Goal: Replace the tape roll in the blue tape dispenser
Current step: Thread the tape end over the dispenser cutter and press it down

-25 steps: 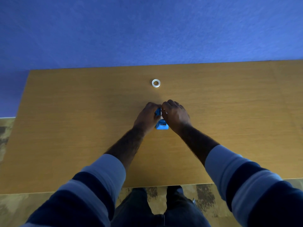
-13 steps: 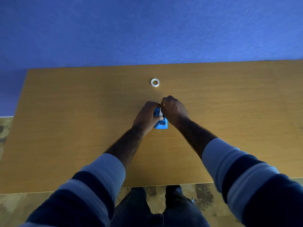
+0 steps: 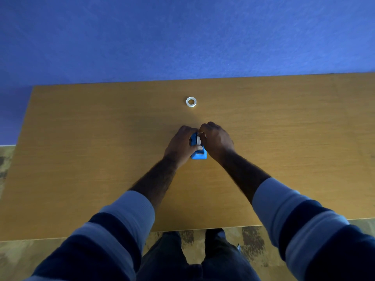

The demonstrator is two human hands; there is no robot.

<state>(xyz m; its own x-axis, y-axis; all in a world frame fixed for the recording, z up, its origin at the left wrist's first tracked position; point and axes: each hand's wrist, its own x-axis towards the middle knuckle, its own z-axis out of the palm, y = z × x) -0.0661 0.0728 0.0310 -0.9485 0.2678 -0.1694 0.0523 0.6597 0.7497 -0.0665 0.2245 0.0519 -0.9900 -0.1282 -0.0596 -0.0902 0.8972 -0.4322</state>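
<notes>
The blue tape dispenser (image 3: 199,154) stands on the wooden table (image 3: 81,159) near its middle, mostly covered by both hands. My left hand (image 3: 180,147) grips its left side. My right hand (image 3: 217,141) pinches a white tape roll (image 3: 198,140) sitting in the top of the dispenser. A second small white tape roll (image 3: 191,102) lies flat on the table farther back, apart from both hands.
The table's near edge (image 3: 203,229) runs just in front of my legs, with patterned floor below. A blue wall (image 3: 182,37) stands behind the table's far edge.
My right hand has shifted slightly up and back over the dispenser, with its fingers now at the white roll in the top. The left hand stays on the dispenser.
</notes>
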